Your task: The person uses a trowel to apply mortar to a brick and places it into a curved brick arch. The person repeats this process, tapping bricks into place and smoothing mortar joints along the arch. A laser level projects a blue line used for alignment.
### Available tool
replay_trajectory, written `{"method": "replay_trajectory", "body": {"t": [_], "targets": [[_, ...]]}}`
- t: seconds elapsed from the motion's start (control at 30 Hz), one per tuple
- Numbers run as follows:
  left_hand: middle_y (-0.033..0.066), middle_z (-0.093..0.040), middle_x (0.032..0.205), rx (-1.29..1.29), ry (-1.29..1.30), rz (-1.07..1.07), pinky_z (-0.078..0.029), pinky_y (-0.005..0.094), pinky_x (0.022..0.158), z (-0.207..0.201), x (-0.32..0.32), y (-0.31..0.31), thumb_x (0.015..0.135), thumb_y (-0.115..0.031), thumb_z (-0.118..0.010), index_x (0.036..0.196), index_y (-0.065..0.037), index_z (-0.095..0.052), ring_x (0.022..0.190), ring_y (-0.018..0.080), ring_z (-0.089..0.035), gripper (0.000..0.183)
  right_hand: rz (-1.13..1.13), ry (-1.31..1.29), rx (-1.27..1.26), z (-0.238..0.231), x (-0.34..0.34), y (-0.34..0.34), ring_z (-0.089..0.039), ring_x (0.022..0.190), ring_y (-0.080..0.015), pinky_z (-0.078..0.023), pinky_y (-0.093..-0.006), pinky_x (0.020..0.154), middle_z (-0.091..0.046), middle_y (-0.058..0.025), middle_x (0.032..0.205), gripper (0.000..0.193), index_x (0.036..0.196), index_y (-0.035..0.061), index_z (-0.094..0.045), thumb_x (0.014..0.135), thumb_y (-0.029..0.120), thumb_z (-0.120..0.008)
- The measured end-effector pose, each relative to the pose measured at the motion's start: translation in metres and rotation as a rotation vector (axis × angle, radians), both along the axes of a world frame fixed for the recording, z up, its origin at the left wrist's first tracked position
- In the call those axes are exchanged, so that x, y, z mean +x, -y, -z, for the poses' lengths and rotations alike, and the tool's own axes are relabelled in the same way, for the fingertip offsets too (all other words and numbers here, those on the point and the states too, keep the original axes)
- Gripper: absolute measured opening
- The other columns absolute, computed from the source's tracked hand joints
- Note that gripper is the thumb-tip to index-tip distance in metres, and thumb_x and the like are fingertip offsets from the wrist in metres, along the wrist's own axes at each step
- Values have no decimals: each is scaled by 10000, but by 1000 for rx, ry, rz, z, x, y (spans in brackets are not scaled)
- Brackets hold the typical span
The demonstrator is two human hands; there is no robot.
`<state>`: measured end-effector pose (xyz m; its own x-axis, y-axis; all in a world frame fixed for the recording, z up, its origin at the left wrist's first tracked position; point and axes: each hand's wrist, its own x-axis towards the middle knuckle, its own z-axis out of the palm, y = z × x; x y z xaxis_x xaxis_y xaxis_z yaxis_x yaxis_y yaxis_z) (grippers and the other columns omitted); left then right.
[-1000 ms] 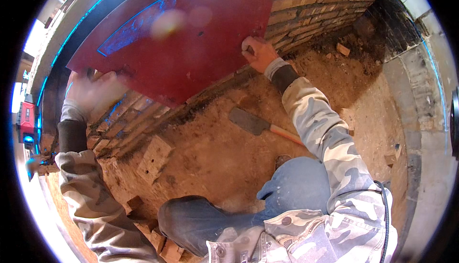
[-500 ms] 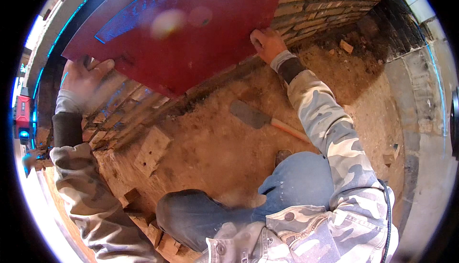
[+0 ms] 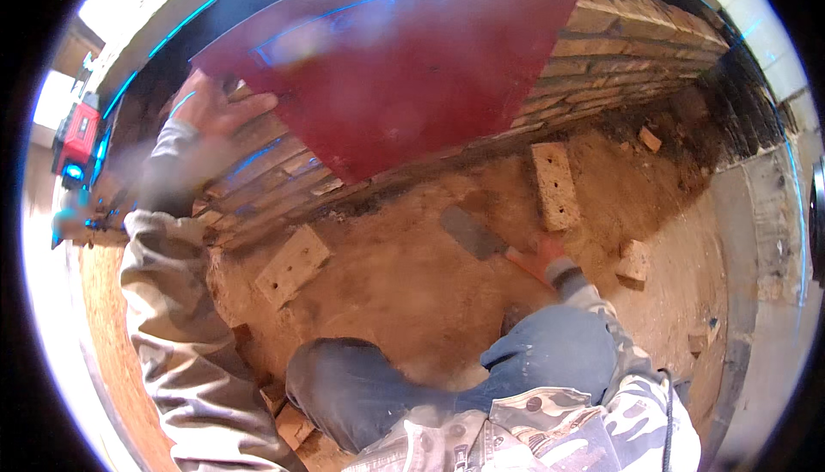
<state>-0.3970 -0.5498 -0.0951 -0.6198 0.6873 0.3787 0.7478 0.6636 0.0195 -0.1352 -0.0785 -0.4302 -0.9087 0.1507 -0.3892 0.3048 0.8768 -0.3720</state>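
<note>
A dark red sheet panel (image 3: 430, 85) leans against a low brick wall. My left hand (image 3: 210, 109) grips the panel's left edge, thumb and fingers closed about it. Lower right, my right hand (image 3: 543, 259) is closed round the wooden handle of a trowel (image 3: 474, 233). The trowel's grey blade lies on the dirt floor and points up and left, toward the wall. Most of the handle is hidden by the hand. A bright blue laser line runs across the upper part of the panel and over my left hand.
Bricks with holes lie on the floor: one brick (image 3: 554, 187) beyond my right hand, another (image 3: 292, 266) at the left. A broken brick piece (image 3: 633, 264) sits farther right. A red laser level (image 3: 79, 135) stands at the far left. Courses of the brick wall (image 3: 627, 51) show beside the panel.
My right hand has let go of the panel's right edge and come down onto the trowel handle. The view has shifted; my left hand stays on the panel.
</note>
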Motion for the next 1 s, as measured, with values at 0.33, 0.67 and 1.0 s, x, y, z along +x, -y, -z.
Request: {"method": "replay_trajectory", "body": {"t": [0.33,0.67,1.0], "targets": [[147,-628,1209,125,178,-221,-509,384,907,-4,-1,1,766,-248,-816,1260,-7,-533,1117,224,-601,619,25,3,12,37,43,-12,-644,893,-410,-523,-480,775,-669,-225,926,363,911,49,-671,718,349,-736],[163,-661,1141,-14,80,-266,-490,410,908,-6,-1,8,764,-336,-793,1204,-16,-590,1064,293,-626,580,38,-149,-340,-26,68,45,-547,607,-201,-450,-356,572,-533,-126,642,394,939,25,-660,903,415,-617],[154,-650,1171,-28,200,-347,-480,414,915,-15,5,3,735,-374,-800,1227,-56,-578,1067,320,-617,627,451,27,-957,-104,53,23,-404,462,-90,-306,-274,403,-457,-4,585,455,831,51,-551,1010,460,-465]]}}
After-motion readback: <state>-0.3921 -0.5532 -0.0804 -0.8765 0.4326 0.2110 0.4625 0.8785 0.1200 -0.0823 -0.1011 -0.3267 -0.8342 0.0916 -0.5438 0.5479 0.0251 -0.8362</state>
